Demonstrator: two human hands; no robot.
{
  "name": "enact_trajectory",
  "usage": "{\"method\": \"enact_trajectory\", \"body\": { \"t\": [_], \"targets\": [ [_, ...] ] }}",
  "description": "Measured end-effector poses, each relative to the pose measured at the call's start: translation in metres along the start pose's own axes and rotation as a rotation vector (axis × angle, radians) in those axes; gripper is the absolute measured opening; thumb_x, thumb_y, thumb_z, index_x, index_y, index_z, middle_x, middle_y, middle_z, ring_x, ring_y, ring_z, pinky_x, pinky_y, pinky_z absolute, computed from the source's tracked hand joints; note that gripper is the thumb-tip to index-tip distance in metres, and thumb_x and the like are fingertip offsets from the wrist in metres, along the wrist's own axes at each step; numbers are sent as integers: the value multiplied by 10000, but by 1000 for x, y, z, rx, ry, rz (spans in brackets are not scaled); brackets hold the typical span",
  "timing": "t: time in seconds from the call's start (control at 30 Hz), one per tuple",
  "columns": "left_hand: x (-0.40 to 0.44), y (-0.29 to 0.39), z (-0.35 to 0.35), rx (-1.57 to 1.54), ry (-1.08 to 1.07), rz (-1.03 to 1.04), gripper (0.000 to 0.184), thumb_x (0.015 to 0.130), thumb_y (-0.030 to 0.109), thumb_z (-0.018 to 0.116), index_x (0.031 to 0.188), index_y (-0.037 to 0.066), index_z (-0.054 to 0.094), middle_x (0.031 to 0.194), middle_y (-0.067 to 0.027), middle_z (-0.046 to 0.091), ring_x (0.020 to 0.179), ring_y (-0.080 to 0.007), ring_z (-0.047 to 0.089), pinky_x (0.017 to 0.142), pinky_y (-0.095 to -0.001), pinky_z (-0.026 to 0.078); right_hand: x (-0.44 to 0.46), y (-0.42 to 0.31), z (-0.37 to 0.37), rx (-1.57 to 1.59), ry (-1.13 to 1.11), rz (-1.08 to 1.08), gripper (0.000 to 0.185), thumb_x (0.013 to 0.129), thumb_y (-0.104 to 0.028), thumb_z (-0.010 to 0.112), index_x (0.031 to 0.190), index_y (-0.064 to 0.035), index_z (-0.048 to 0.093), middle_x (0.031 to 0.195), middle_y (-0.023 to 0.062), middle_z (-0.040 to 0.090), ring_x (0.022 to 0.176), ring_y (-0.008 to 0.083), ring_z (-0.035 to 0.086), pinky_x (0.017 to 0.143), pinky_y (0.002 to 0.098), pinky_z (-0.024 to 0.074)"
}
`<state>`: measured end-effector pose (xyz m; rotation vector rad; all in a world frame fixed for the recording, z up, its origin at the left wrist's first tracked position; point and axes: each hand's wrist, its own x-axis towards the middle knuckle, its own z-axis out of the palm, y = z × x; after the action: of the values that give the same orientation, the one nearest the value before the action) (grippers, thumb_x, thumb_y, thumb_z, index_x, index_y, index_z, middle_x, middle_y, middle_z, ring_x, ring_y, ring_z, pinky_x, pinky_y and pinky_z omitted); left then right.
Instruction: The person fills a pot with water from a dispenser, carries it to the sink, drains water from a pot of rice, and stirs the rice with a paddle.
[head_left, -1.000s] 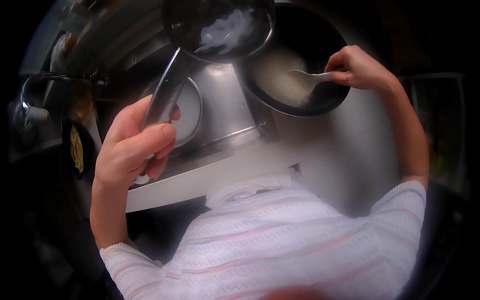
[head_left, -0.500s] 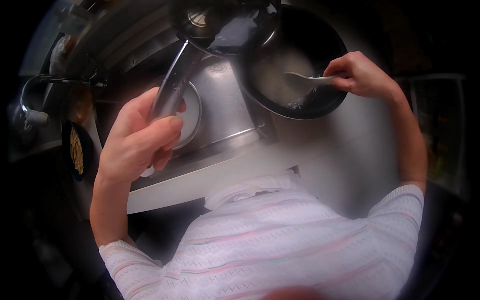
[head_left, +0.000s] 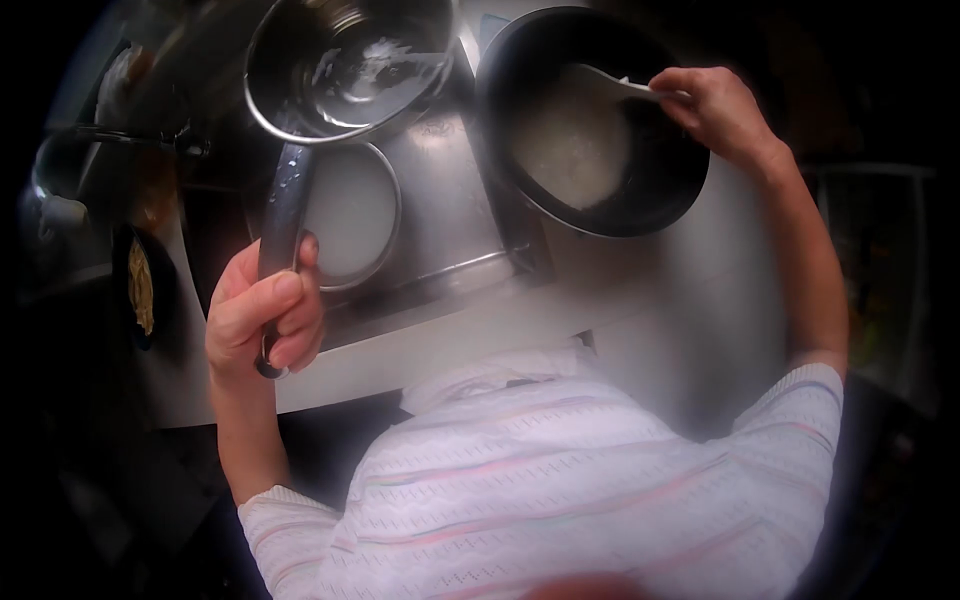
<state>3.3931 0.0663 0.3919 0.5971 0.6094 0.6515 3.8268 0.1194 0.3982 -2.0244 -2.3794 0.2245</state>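
Observation:
My left hand (head_left: pixel 268 308) is closed round the dark handle of a shiny metal saucepan (head_left: pixel 352 75), held up over the sink with a little clear liquid inside. My right hand (head_left: pixel 716 112) grips a pale spoon (head_left: pixel 625 88), whose bowl end reaches into a large black pot (head_left: pixel 665 195). Cloudy whitish contents (head_left: pixel 570 150) lie at the bottom of that pot; what they are I cannot make out. Below the saucepan, a round bowl (head_left: pixel 352 212) of milky liquid sits in the sink.
The steel sink (head_left: pixel 450 190) has a pale counter edge (head_left: pixel 400 345) in front. A tap (head_left: pixel 60 185) is at the left, with a dark dish (head_left: pixel 140 285) of something yellowish-brown near it. A pale counter (head_left: pixel 700 270) lies under the black pot.
The saucepan has moved left, away from the black pot, and tipped back so its inside shows. My right hand has risen slightly, with the spoon shifting toward the pot's far side.

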Motion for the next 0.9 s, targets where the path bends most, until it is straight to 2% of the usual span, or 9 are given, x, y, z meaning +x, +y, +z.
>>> {"method": "enact_trajectory", "body": {
  "t": [0.07, 0.13, 0.17, 0.3, 0.43, 0.53, 0.63, 0.77, 0.9],
  "targets": [
    [-7, -7, -9, -29, 14, 22, 205, 896, 55, 472, 1083, -26, 448, 571, -38, 424, 357, -92, 411, 320, -234, 303, 5, 6, 9, -93, 62, -56, 162, 808, -122, 600, 951, -105, 675, 829, 82, 676, 791, 274, 645, 728, 366, 518],
    [-14, -13, -17, -62, 24, 43, 206, 898, 54, 469, 1085, -30, 445, 575, -41, 427, 356, -92, 413, 317, -235, 310, 4, 1, 10, -166, -41, -87, 161, 789, -119, 600, 932, -108, 673, 813, 90, 672, 792, 279, 642, 715, 372, 519],
    [-17, -16, -22, -57, 28, 50, 215, 900, 61, 470, 1089, -34, 432, 576, -38, 425, 351, -92, 414, 312, -238, 327, 0, -6, 8, -145, -141, -78, 170, 793, -56, 619, 957, -67, 657, 865, 112, 671, 812, 279, 645, 726, 374, 510],
    [-27, -28, -36, -58, 68, 56, 227, 901, 71, 472, 1090, -38, 409, 577, -32, 418, 340, -91, 411, 299, -243, 353, -17, -31, 1, 45, -380, 15, 183, 793, -16, 606, 969, -20, 657, 878, 138, 679, 820, 261, 662, 758, 337, 522],
    [-31, -37, -38, -102, 98, 58, 196, 896, 49, 476, 1074, -31, 452, 584, -45, 438, 355, -93, 422, 315, -240, 339, -30, -37, -1, 274, -522, 64, 244, 769, -43, 589, 1001, 3, 654, 862, 142, 681, 775, 239, 658, 731, 319, 519],
    [-33, -42, -40, -107, 94, 46, 192, 894, 49, 482, 1068, -27, 460, 584, -44, 438, 354, -95, 420, 316, -242, 341, -32, -46, -12, 413, -498, 162, 241, 778, -34, 588, 1007, -1, 655, 858, 141, 680, 764, 229, 654, 724, 312, 518],
    [-35, -45, -41, -101, 109, 17, 190, 893, 48, 484, 1067, -24, 463, 586, -42, 440, 359, -98, 422, 321, -248, 343, -30, -45, 0, 550, -477, 52, 238, 786, -41, 600, 1016, -11, 655, 868, 143, 682, 787, 240, 659, 737, 321, 519],
    [-31, -48, -38, -118, 101, -27, 187, 889, 39, 479, 1067, -18, 464, 587, -41, 443, 368, -103, 424, 337, -251, 347, -15, -34, 18, 209, -267, 88, 235, 791, -75, 616, 1018, -26, 650, 918, 138, 682, 856, 263, 659, 778, 354, 518],
    [-30, -46, -33, -97, 111, -55, 178, 883, 29, 476, 1056, -13, 466, 583, -39, 440, 367, -104, 419, 341, -249, 345, 0, -20, 16, -38, -129, 52, 189, 812, -78, 606, 993, -66, 660, 891, 126, 675, 831, 271, 656, 760, 363, 517]
  ]
}}
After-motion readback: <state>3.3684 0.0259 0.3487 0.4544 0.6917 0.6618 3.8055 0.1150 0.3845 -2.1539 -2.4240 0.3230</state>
